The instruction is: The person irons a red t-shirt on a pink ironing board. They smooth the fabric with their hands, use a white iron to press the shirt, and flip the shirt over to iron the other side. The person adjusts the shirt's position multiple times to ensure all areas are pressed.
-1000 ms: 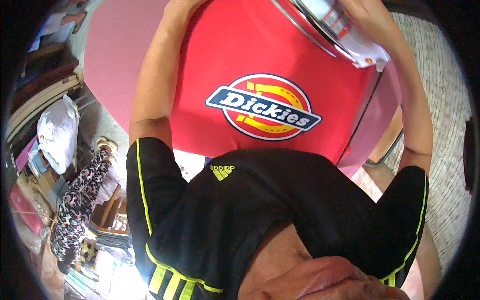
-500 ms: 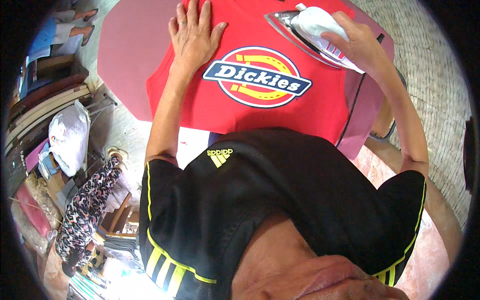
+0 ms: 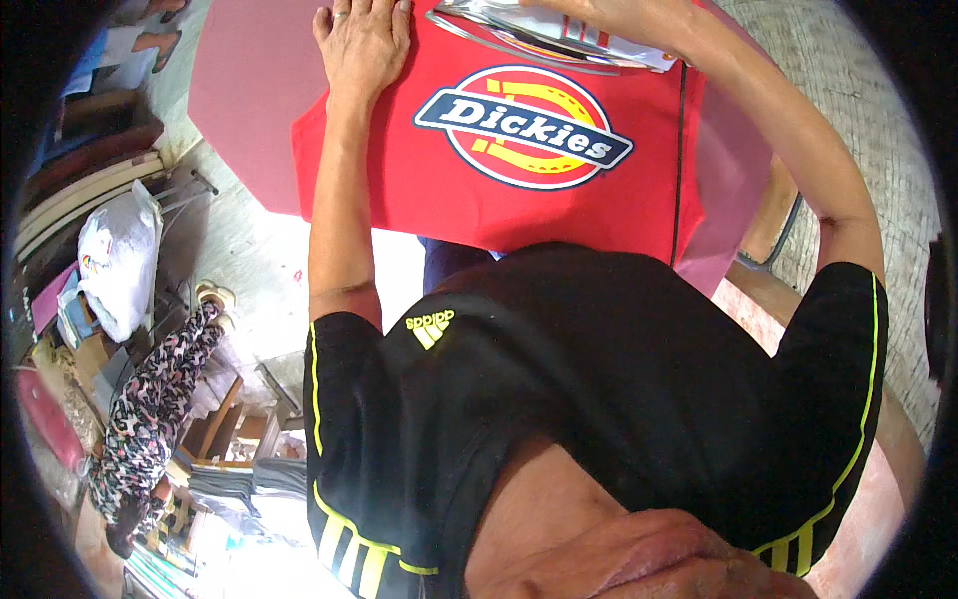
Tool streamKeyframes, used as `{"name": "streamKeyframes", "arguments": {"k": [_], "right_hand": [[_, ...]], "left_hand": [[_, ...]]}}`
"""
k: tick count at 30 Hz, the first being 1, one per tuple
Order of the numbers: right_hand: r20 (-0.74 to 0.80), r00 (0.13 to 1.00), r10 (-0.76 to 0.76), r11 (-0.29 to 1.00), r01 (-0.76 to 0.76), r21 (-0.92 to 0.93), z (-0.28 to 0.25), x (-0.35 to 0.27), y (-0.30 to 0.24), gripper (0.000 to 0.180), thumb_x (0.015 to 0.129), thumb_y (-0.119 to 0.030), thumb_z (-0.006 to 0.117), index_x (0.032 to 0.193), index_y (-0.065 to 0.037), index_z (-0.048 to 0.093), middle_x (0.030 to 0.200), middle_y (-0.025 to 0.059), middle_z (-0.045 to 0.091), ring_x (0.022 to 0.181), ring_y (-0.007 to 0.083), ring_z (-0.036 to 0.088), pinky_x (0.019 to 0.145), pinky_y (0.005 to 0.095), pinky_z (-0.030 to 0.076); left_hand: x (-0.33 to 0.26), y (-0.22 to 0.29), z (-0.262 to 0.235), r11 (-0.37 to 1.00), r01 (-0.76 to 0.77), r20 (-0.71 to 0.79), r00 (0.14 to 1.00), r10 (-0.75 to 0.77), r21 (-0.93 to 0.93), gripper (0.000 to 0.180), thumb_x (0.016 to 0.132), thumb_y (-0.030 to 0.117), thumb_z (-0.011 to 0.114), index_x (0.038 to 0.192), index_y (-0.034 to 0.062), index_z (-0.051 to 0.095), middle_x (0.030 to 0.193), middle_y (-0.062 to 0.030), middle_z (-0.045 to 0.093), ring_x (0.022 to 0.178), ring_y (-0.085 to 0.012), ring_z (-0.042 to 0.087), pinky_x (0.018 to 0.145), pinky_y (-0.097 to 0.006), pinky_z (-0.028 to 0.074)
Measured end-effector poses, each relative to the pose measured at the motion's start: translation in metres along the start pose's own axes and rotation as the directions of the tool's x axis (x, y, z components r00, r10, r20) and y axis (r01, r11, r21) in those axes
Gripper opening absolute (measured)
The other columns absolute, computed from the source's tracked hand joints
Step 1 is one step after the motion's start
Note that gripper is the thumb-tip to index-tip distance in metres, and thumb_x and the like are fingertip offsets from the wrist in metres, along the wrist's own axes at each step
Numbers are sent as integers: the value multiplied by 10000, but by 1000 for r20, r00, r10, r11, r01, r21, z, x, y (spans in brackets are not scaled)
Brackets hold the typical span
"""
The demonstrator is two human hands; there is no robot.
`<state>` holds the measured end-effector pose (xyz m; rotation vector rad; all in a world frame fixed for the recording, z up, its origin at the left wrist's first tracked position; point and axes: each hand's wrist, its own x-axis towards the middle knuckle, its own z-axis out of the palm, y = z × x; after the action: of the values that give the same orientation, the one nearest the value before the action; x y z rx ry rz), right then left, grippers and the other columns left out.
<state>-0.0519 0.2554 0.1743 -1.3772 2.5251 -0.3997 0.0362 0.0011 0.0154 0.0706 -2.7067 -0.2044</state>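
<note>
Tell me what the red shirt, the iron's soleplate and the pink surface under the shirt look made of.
Red shirt: soft matte knit fabric, likely cotton, lying flat, with a printed emblem.
Iron's soleplate: shiny polished metal, mirror-like glare.
Pink surface: matte cloth-like cover, probably padded, though padding cannot be confirmed.

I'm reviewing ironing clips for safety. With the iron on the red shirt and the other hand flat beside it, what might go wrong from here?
1. The left hand lies flat on the red shirt close to the iron held by the right hand; a sideways stroke might burn the fingers.
2. The iron sits near the printed emblem, which heat may damage.
3. The shirt hangs over the pink board edge and may slide.
</note>
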Motion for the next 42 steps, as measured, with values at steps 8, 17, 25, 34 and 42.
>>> {"name": "streamKeyframes", "arguments": {"k": [8,17,25,34,42], "right_hand": [[-32,998,47,999,-48,-20,-6,-9,12,411,942,-408,637,1013,-10,563,806,265,664,753,433,670,671,501,509],[-369,768,524,846,-521,116,-46,-180,22,487,970,-419,586,1179,21,599,959,291,657,909,411,657,800,471,506],[-307,414,857,412,-908,-76,-10,-209,16,675,954,-668,390,1343,-153,589,953,230,727,908,394,717,774,471,550],[-621,336,708,624,-709,328,21,-128,90,520,985,-402,546,1208,66,582,1015,362,646,975,486,646,848,523,506],[-386,294,874,470,-709,526,1,-104,48,592,1008,-452,477,1202,103,549,887,384,646,828,519,661,762,576,526]], "left_hand": [[7,2,5,995,-85,-153,984,92,49,440,1024,326,484,1406,114,536,1471,-129,511,1360,-355,453,1113,-497,335],[10,8,2,989,-138,-92,987,134,-49,495,994,390,512,1436,166,516,1549,-114,415,1443,-390,337,1132,-621,246],[-17,143,-2,803,-482,47,847,529,-350,652,945,442,576,1489,108,443,1609,-146,301,1479,-403,268,1164,-620,193],[-16,152,0,750,-539,94,785,612,-383,686,931,479,568,1497,112,440,1617,-185,267,1482,-442,240,1156,-651,192],[-15,150,4,768,-523,119,793,597,-369,679,947,513,530,1502,134,432,1624,-182,251,1477,-451,247,1145,-666,187]]}}
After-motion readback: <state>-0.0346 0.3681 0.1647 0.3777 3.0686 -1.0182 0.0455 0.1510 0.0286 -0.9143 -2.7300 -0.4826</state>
